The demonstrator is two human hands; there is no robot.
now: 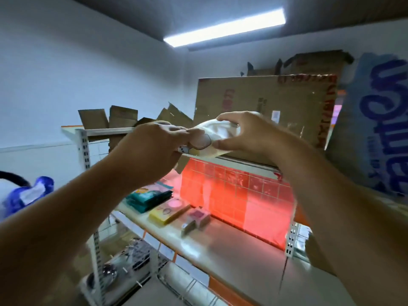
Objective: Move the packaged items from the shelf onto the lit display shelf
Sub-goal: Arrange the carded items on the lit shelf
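Hands: both raised to top-shelf height, 1 white pack (221, 130) held between them.
L hand (154, 146): fingers curled round the pack's left end, firm grip. A printed cartoon face on the wrap shows just under the knuckles.
R hand (240, 133): fingers over the top, thumb underneath, pinching the pack's right end.
Pack location: in the air in front of the big cardboard box (265, 100), about level w/ the front edge of the top shelf (106, 131). Can't tell if it touches box or shelf. Looks soft and squashy.
Lit shelf (231, 246): 1 level down, below the pack and well apart from it. Red-pink glow comes off the tiled back panel (242, 195).
Already on it: teal packets (148, 198) at the left end, yellow box (167, 213) just beside them, then a small pink box (198, 216) w/ a greyish item at its front, too blurry to ID.
Room: bare board shows to the right of the pink box.
Progress (my read): partway. At least 3 items look placed; pack no. 4 is in hand, not yet set down.
Left to do: lower the pack onto the lit shelf, prob. right of the pink box. Top shelf shows mostly cardboard from here, so can't tell how many pkgs remain.
Other: big blue-print bag (379, 129) at far right; ceiling light (225, 27) on.
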